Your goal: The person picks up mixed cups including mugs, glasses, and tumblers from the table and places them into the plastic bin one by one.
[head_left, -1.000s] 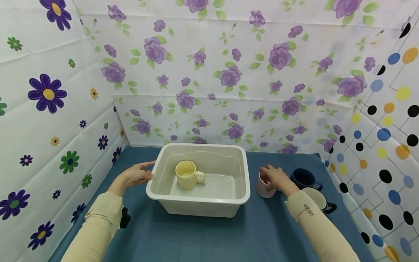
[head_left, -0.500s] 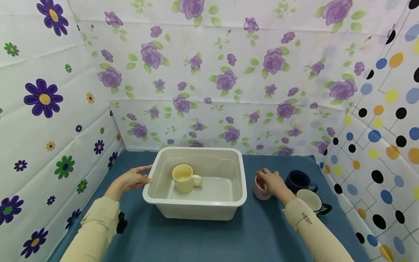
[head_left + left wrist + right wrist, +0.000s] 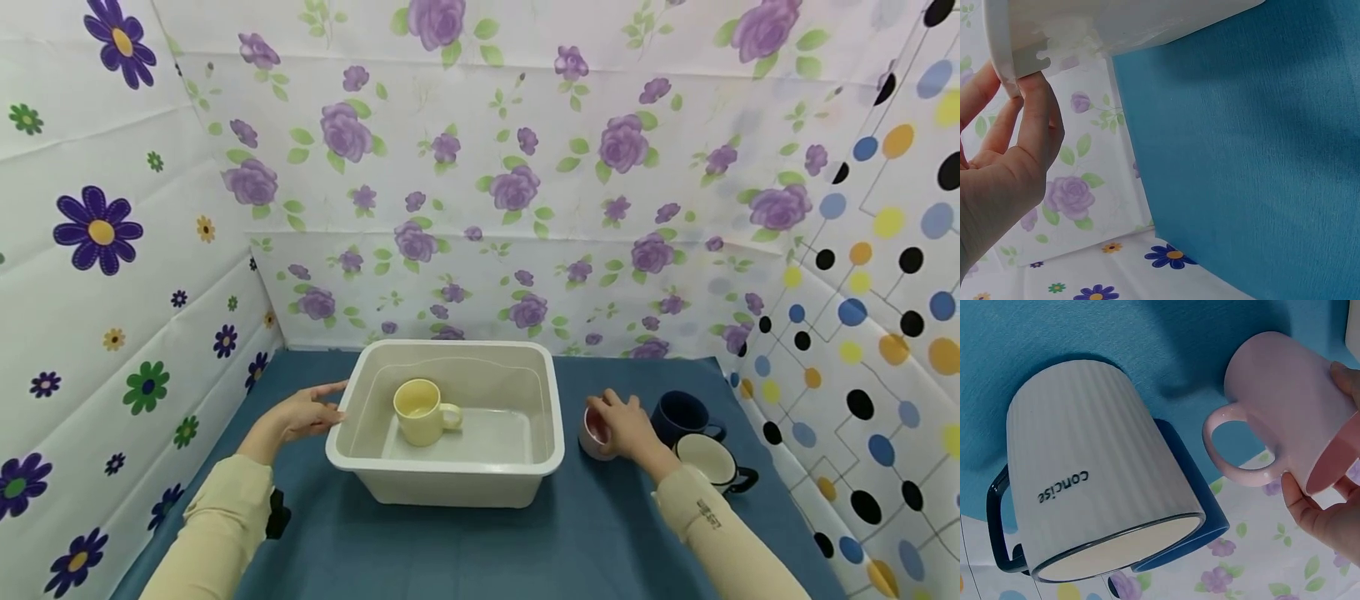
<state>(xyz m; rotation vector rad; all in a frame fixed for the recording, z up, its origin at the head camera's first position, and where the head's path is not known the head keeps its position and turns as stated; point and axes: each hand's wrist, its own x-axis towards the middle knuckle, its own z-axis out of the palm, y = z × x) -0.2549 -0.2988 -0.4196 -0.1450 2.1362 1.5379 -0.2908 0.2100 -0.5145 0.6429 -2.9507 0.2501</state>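
Note:
My left hand (image 3: 298,412) holds the left rim of a cream plastic basin (image 3: 457,487); the left wrist view has its fingertips on both sides of that lip. Inside the basin a yellow mug (image 3: 420,421) stands upright, handle to the right. On the right, my right hand (image 3: 624,425) grips a pink mug (image 3: 1288,387) at its rim, thumb and fingers on opposite sides. The pink mug's handle is free of the fingers. Whether its base touches the cloth, I cannot tell.
Right of the pink mug stand a dark blue mug (image 3: 681,415) and a ribbed white mug (image 3: 1091,450) with black handle and lettering, close together. Blue cloth (image 3: 420,558) covers the table. Patterned sheets (image 3: 480,167) enclose the back and both sides.
The head view has shifted slightly, so everything sits a little lower and further left. More of the pink mug's inside shows now. Both hands keep their places at basin and mug.

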